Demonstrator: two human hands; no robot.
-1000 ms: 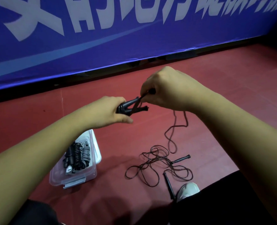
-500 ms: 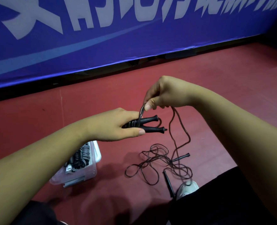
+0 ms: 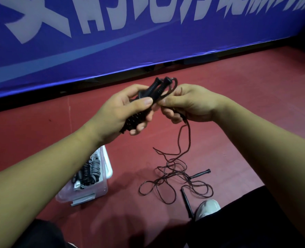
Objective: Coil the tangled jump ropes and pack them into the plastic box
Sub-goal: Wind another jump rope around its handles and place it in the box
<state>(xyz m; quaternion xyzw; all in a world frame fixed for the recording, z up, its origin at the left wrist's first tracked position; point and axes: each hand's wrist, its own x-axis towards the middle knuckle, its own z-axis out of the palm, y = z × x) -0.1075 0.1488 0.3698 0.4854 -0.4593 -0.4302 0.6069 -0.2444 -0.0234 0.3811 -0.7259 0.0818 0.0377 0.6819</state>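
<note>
Both hands up over the red sports floor (image 3: 255, 122). The left hand (image 3: 119, 113) grips a pair of black ribbed jump-rope handles (image 3: 156, 89) side by side, tips angled up and away, thumb laid across the front and fingers (image 3: 139, 128) curled round the ribbed lower part. The right hand (image 3: 189, 104) is just beside it, thumb and forefinger pinching the thin dark maroon cord (image 3: 188, 138) against the handles, other fingers curled in. A loop of cord shows round the handle tips. Below the right hand the cord hangs slack in two strands and runs into a loose tangle of cord (image 3: 173, 174) on the floor. Two loose black handles lie at that tangle, one on its right edge (image 3: 200, 174), one at the near edge (image 3: 187, 202), its lower end just beside a white shoe (image 3: 209, 207). Can't tell which strands in the pile belong to the held rope. The clear plastic box (image 3: 103, 189) sits on the floor at lower left, partly behind the left forearm, lid off, well apart from the tangle. Inside it are coiled black and grey ropes (image 3: 89, 173) packed side by side. Black trousers (image 3: 246, 221) fill the bottom edge. A blue banner with white lettering (image 3: 148, 42) spans the back.
</note>
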